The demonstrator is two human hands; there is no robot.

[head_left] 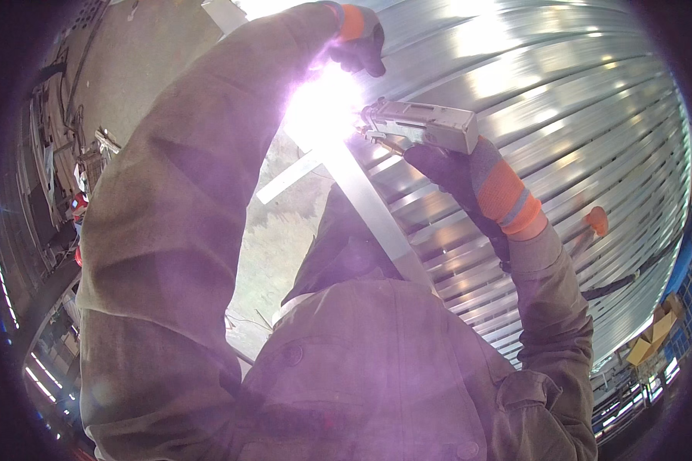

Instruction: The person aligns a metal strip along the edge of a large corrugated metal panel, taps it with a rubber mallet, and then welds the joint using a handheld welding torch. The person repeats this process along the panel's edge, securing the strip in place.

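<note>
My right hand (469,180), in a dark glove with an orange and grey cuff, grips a boxy grey welding gun (423,123). Its nozzle points left into a blinding white-violet glare (323,107), which hides the work beneath. From the glare a flat-sided silver metal bar (380,219) runs down toward my body, and a shorter bar (291,177) sticks out to the lower left. My left arm reaches up around the glare. Beyond it, my gloved left hand (360,42) bends its fingers downward at the bright edge; what they hold is lost in the light.
Long shiny metal slats (561,131) lie side by side across the right. On them rest an orange-headed tool (597,221) and a black cable (638,273). A cardboard box (653,338) stands at the far right. Racks and clutter (54,192) line the left rim beside the grey floor (146,69).
</note>
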